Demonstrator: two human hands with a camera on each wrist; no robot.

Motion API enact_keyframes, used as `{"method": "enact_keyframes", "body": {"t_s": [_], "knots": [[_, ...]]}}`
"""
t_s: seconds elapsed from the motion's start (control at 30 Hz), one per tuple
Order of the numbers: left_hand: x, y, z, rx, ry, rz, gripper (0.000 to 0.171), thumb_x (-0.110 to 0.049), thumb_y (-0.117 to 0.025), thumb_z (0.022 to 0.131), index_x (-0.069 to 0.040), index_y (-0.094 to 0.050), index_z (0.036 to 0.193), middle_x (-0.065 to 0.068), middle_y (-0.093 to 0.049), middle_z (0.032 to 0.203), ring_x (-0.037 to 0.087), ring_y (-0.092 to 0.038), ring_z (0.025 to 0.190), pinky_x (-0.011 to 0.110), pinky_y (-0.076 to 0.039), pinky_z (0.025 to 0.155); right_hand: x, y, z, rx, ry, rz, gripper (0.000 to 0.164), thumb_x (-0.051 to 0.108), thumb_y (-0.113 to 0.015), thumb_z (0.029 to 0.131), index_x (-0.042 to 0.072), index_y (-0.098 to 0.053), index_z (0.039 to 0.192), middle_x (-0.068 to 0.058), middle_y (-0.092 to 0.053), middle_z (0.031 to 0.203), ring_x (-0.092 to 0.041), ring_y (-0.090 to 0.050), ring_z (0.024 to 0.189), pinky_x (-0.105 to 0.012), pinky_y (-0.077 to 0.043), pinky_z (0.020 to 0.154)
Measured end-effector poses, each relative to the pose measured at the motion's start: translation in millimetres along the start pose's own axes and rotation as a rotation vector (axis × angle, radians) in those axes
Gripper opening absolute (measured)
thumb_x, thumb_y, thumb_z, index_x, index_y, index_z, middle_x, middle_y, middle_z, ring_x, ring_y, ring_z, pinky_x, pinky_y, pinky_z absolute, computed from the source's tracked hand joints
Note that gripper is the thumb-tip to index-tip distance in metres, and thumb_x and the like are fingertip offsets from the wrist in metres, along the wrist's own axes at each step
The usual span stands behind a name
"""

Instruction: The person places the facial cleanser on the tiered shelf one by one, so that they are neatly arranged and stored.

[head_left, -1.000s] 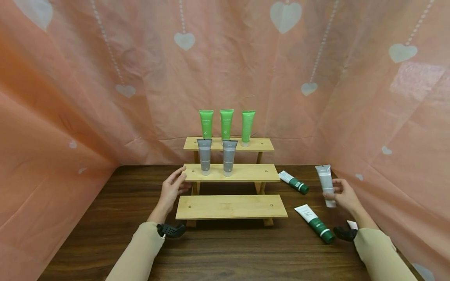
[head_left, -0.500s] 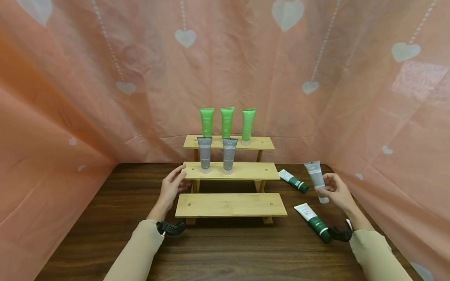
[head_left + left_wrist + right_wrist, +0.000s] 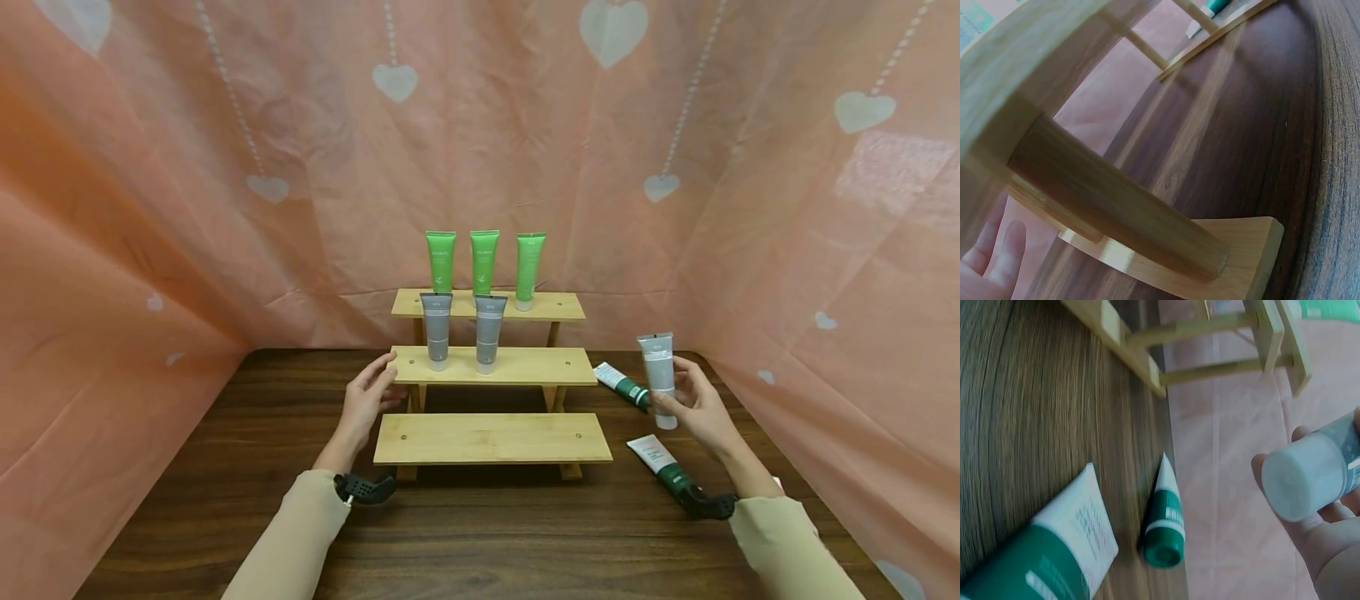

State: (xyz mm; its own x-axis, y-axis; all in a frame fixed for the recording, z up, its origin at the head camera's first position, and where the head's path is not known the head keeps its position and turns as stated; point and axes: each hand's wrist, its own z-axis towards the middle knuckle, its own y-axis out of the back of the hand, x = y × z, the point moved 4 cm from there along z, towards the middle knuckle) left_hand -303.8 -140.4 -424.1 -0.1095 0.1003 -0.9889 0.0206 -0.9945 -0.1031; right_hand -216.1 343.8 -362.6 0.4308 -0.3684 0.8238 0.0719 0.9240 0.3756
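My right hand (image 3: 696,406) holds a grey tube (image 3: 658,371) upright, cap down, to the right of the stepped wooden stand (image 3: 492,439). Its white cap (image 3: 1302,478) points toward the camera in the right wrist view, with fingers and thumb around the tube's body. My left hand (image 3: 365,402) is at the left end of the stand's middle shelf, fingertips right at the edge. In the left wrist view some left fingers (image 3: 1010,250) show below the shelf. Two grey tubes (image 3: 437,332) stand on that middle shelf, and three green tubes (image 3: 528,267) on the top one.
Two white-and-green tubes lie on the dark wood table (image 3: 480,542): a farther tube (image 3: 619,384) beside the stand and a nearer tube (image 3: 660,460), partly covered by the right wrist camera (image 3: 708,503). Pink cloth (image 3: 480,150) with hearts encloses the back and sides.
The right hand has carried the grey tube leftward toward the stand, and the tube has come more upright. The left hand has stayed at the shelf's end.
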Motion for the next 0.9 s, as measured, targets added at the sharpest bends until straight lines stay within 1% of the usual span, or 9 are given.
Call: {"method": "enact_keyframes", "body": {"t_s": [0.1,0.27,0.37,0.53,0.67,0.77,0.9], "knots": [[-0.2,0.5,-0.1,-0.007,-0.004,-0.002,0.045,-0.038,-0.062,0.089,-0.021,-0.054,0.131,0.007,-0.063,0.100,0.027,-0.065,0.081,0.040,-0.053,0.076,7.7,-9.1,2.8,0.007,0.010,0.054,0.056,-0.005,-0.056,0.090,-0.005,-0.024,0.136,-0.024,-0.040,0.110,-0.016,-0.064,0.084,-0.029,-0.053,0.066],[-0.2,0.1,-0.4,-0.010,-0.001,-0.002,0.046,-0.038,-0.062,0.089,-0.021,-0.054,0.131,0.007,-0.063,0.100,0.029,-0.065,0.083,0.040,-0.053,0.076,16.6,-19.8,6.2,-0.018,0.021,0.097,0.054,-0.005,-0.057,0.089,-0.004,-0.028,0.133,-0.019,-0.043,0.108,-0.012,-0.064,0.085,-0.027,-0.052,0.067],[0.3,-0.3,-1.0,-0.012,0.009,-0.004,0.046,-0.039,-0.062,0.089,-0.022,-0.055,0.131,0.006,-0.064,0.100,0.029,-0.065,0.084,0.040,-0.052,0.076,21.0,-24.1,7.0,-0.053,0.033,0.080,0.053,-0.005,-0.060,0.087,-0.005,-0.031,0.131,-0.013,-0.049,0.105,-0.007,-0.063,0.087,-0.024,-0.051,0.068],[1.2,-0.4,-1.5,-0.020,0.020,-0.011,0.045,-0.039,-0.064,0.088,-0.023,-0.056,0.129,0.006,-0.064,0.100,0.028,-0.065,0.083,0.039,-0.053,0.075,28.2,-32.1,7.9,-0.090,0.059,0.054,0.051,-0.006,-0.062,0.086,-0.004,-0.036,0.129,-0.004,-0.054,0.104,-0.004,-0.061,0.089,-0.021,-0.050,0.069],[0.5,-1.2,-1.4,-0.012,0.010,-0.005,0.047,-0.040,-0.063,0.087,-0.022,-0.055,0.130,0.007,-0.063,0.102,0.028,-0.066,0.083,0.039,-0.053,0.075,32.9,-39.8,10.4,-0.094,0.067,0.089,0.051,-0.004,-0.063,0.086,0.000,-0.038,0.130,-0.003,-0.055,0.105,-0.009,-0.062,0.090,-0.022,-0.051,0.071],[0.1,-1.3,-1.2,-0.010,0.005,-0.003,0.047,-0.040,-0.063,0.088,-0.022,-0.054,0.131,0.007,-0.064,0.101,0.028,-0.065,0.083,0.039,-0.053,0.074,35.9,-45.3,13.4,-0.103,0.057,0.117,0.050,0.000,-0.064,0.086,0.004,-0.040,0.131,-0.003,-0.056,0.106,-0.012,-0.062,0.091,-0.023,-0.052,0.071],[-0.1,-1.0,-1.0,-0.006,0.004,0.006,0.047,-0.040,-0.062,0.089,-0.022,-0.054,0.131,0.006,-0.064,0.100,0.026,-0.066,0.081,0.038,-0.053,0.074,39.8,-51.9,17.5,-0.118,0.057,0.139,0.050,0.001,-0.064,0.087,0.005,-0.040,0.131,-0.004,-0.057,0.106,-0.012,-0.063,0.090,-0.025,-0.053,0.070]]}}
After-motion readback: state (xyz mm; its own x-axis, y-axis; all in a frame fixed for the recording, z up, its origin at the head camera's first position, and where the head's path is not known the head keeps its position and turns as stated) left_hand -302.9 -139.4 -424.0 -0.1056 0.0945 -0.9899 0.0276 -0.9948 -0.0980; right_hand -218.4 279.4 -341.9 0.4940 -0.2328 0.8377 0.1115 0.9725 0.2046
